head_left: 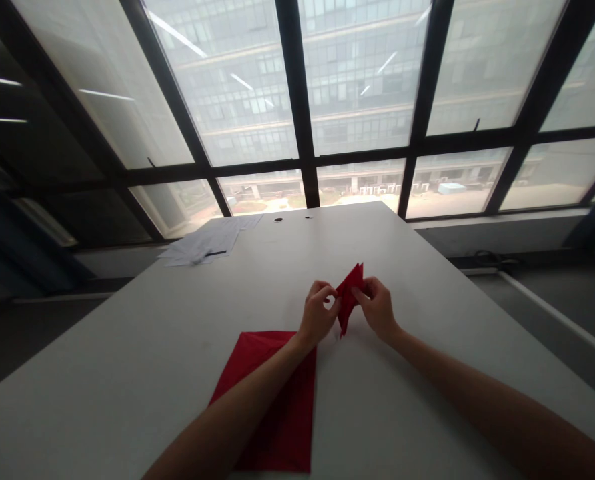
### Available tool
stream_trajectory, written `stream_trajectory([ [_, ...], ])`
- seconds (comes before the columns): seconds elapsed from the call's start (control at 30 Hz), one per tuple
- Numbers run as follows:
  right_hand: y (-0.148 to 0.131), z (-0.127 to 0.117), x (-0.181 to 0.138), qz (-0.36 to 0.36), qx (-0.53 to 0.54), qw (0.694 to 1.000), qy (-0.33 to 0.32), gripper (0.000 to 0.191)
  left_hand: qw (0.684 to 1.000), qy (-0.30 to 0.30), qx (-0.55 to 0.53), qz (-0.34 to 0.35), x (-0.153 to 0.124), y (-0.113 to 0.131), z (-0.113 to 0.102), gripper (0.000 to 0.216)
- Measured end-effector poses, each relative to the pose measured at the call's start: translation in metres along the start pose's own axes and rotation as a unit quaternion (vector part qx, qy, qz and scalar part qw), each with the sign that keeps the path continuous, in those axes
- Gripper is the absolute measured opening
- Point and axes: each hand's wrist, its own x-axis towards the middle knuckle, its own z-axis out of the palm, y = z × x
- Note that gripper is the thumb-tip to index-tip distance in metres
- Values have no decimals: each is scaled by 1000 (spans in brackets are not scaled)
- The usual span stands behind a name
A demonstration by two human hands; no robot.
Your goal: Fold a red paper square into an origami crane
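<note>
A small folded piece of red paper [348, 295] is held up just above the white table [127, 347], pointed at top and bottom. My left hand [317, 313] pinches its left edge with the fingers curled. My right hand [376, 305] grips its right side, fingers closed round it. A larger flat red sheet [287, 427] lies on the table near me, partly under my left forearm.
A loose pile of white papers [205, 243] with a dark pen lies at the table's far left corner. Two small dark holes [278, 219] mark the far edge. Large dark-framed windows [297, 100] stand behind the table, with floor on either side.
</note>
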Motion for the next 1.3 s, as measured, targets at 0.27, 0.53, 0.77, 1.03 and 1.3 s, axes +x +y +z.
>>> stream_trajectory([
  [0.27, -1, -4, 2, -68, -144, 987, 7, 15, 999, 2, 53, 9, 3, 5, -2, 7],
  [0.53, -10, -10, 3, -221, -297, 929, 7, 10, 991, 36, 84, -94, 4, 0, -4, 13],
  [0.77, -19, -2, -11, -184, -476, 857, -70, 14, 983, 71, 122, -113, 6, -1, -8, 14],
  [1.03, -22, -3, -8, -173, -626, 754, -99, 14, 993, 42, 82, -78, 2, -1, -1, 7],
  [1.3, -19, -6, -4, -146, -571, 805, -59, 31, 989, 51, 1, -139, 2, -7, 0, 8],
])
